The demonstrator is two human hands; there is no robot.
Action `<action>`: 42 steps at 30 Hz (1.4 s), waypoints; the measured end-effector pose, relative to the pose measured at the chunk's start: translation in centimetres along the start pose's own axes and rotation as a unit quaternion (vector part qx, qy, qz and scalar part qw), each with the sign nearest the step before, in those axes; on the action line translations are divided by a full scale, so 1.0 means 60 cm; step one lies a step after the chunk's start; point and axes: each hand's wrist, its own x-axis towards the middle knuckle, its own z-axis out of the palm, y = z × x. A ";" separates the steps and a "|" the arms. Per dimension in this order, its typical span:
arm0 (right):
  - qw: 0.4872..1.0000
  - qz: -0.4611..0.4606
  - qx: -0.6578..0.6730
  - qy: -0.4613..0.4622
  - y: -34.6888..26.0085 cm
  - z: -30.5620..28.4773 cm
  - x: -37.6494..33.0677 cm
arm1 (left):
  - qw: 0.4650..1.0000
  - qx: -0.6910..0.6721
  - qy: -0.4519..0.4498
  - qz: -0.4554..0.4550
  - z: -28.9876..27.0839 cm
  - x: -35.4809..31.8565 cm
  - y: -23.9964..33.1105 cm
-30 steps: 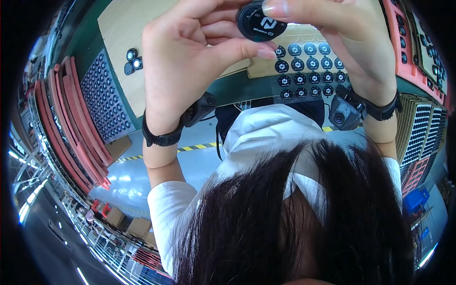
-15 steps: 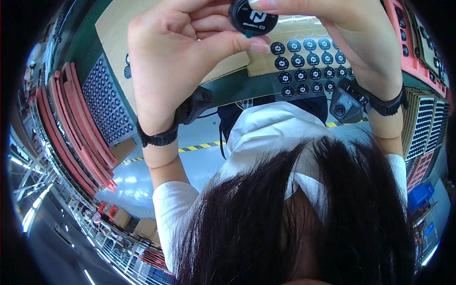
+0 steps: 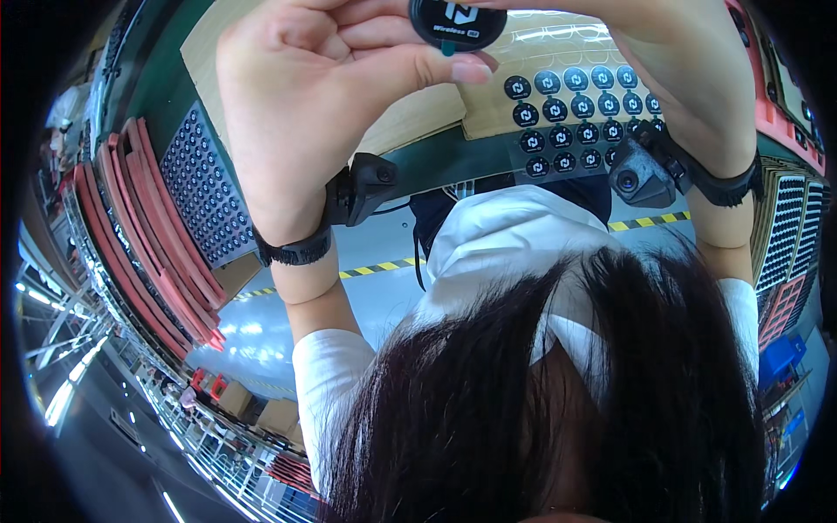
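Observation:
My left hand (image 3: 349,78) pinches a round black disc (image 3: 458,26) at the top edge of the head view. White marking covers its face, and a small green tab sticks out at its lower rim. My left thumb lies just under the disc, with the other fingers curled behind it. From the right, my right hand (image 3: 671,61) reaches toward the disc; its fingertips are cut off by the top edge. Under my hands lies a clear sheet of round black stickers (image 3: 582,106), set in rows with white marks.
Brown cardboard (image 3: 418,122) covers part of the green table (image 3: 436,161). On the left stand another sticker sheet (image 3: 205,187) and stacked pink trays (image 3: 161,235). More pink trays and stacked dotted sheets (image 3: 779,235) are at the right. A small camera is strapped to each wrist.
The disc has moved slightly up and left, partly out of view. My right thumb, seen on the disc before, has risen past the top edge. My left hand still grips the disc.

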 end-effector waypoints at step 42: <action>0.942 -0.047 -0.205 0.260 0.074 -0.120 -0.105 | 0.681 0.697 -0.061 0.217 0.034 0.167 -0.169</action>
